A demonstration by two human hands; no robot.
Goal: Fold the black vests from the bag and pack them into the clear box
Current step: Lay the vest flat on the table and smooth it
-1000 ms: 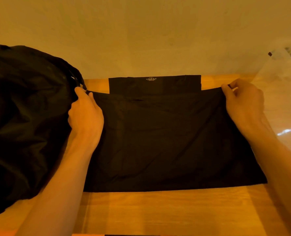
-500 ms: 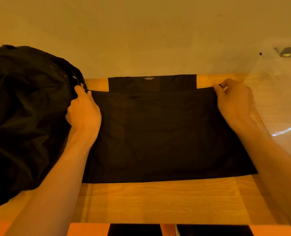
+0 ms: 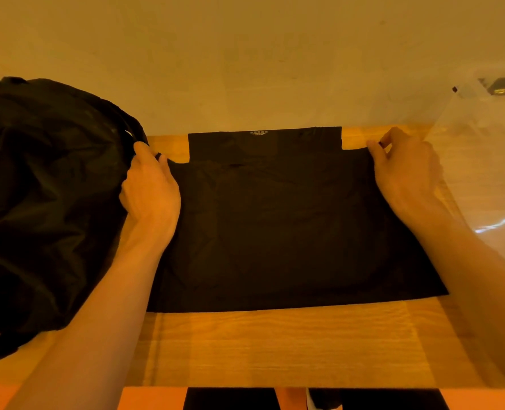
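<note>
A black vest lies flat on the wooden table, its lower part folded up over the body so a narrower strip with a small white label shows at the far edge. My left hand pinches the folded layer's far left corner. My right hand pinches its far right corner. The black bag slumps at the left, touching my left hand. The clear box stands at the right, its near wall beside my right hand.
A plain wall rises right behind the table's far edge. Bare wood lies between the vest and the near table edge. Below that edge an orange surface and dark shapes show.
The view has shifted slightly, showing more of the near table edge. Both hands keep pinching the same corners; the folded edge sits about where it was.
</note>
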